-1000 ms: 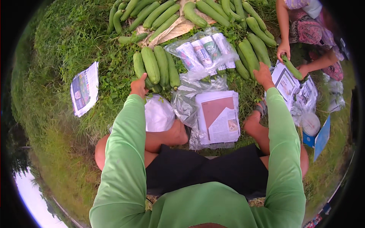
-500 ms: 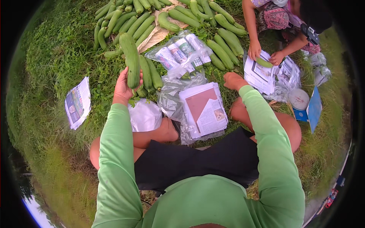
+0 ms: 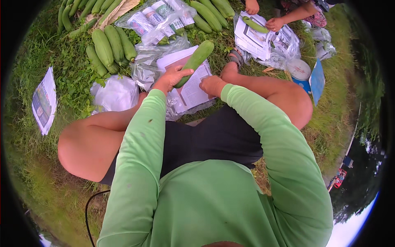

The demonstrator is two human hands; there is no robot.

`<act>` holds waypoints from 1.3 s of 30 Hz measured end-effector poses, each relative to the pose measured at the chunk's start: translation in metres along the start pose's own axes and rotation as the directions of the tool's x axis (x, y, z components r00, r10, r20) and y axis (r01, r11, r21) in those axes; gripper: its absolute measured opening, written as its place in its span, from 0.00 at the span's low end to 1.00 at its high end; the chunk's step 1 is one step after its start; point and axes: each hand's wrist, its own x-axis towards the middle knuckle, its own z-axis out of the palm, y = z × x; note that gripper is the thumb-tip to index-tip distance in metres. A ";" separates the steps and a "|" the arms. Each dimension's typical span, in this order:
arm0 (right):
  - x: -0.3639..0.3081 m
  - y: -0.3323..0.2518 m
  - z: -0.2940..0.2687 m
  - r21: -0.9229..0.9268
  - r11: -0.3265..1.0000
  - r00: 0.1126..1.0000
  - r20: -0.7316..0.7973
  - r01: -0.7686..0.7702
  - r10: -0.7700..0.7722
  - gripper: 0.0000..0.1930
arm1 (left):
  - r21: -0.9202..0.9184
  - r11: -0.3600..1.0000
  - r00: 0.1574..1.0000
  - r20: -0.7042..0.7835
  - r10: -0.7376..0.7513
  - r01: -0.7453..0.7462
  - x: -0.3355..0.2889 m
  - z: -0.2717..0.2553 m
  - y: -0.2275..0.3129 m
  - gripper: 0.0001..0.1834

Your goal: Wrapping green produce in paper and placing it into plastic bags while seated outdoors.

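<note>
My left hand [image 3: 171, 77] is closed round the lower end of a long green gourd [image 3: 199, 58], which slants up to the right over a stack of newspaper sheets [image 3: 183, 99]. At the right edge of that stack, the curled fingers of my right hand [image 3: 213, 85] touch the paper; whether they pinch a sheet cannot be seen. The stack lies on clear plastic between my legs. Just beyond my left hand are several unwrapped gourds [image 3: 114, 41] on the grass.
A clear bag of paper-wrapped gourds [image 3: 154, 19] lies ahead, with white plastic [image 3: 115, 94] nearer left. At far left is a folded newspaper [image 3: 44, 101]. On the right, another person's hands [image 3: 275, 24] work at a gourd [image 3: 255, 24] on newspaper, near a blue tub [image 3: 299, 72].
My left hand has brought the gourd from the pile at left to above the newspaper stack. My right hand has come in to the stack's right edge. The whole view has shifted.
</note>
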 end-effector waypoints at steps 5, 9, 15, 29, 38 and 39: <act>0.006 -0.019 0.040 -0.331 0.942 0.942 -0.297 0.051 -0.155 0.13 | 0.222 0.974 0.998 -0.047 0.047 -0.035 0.015 0.007 -0.058 0.32; 0.004 -0.021 0.053 -0.257 0.965 0.966 -0.228 0.059 -0.120 0.11 | 0.396 0.911 0.985 -0.068 0.156 -0.117 0.021 0.015 -0.060 0.35; -0.002 -0.032 0.030 -0.241 0.966 0.980 -0.150 0.093 -0.132 0.10 | 0.538 0.820 0.968 -0.025 0.248 -0.196 0.032 -0.012 -0.081 0.34; 0.007 0.006 -0.009 0.172 0.984 0.982 -0.188 0.040 -0.007 0.09 | 0.522 0.845 0.993 0.070 0.092 -0.115 0.028 -0.025 -0.076 0.33; 0.009 0.004 -0.012 0.195 0.974 0.960 -0.231 -0.113 0.157 0.09 | 0.515 0.847 0.991 0.087 0.099 -0.130 0.033 -0.021 -0.088 0.28; 0.008 0.006 -0.013 0.177 0.977 0.967 -0.205 -0.117 0.153 0.10 | 0.514 0.848 0.991 0.089 0.098 -0.129 0.034 -0.019 -0.085 0.28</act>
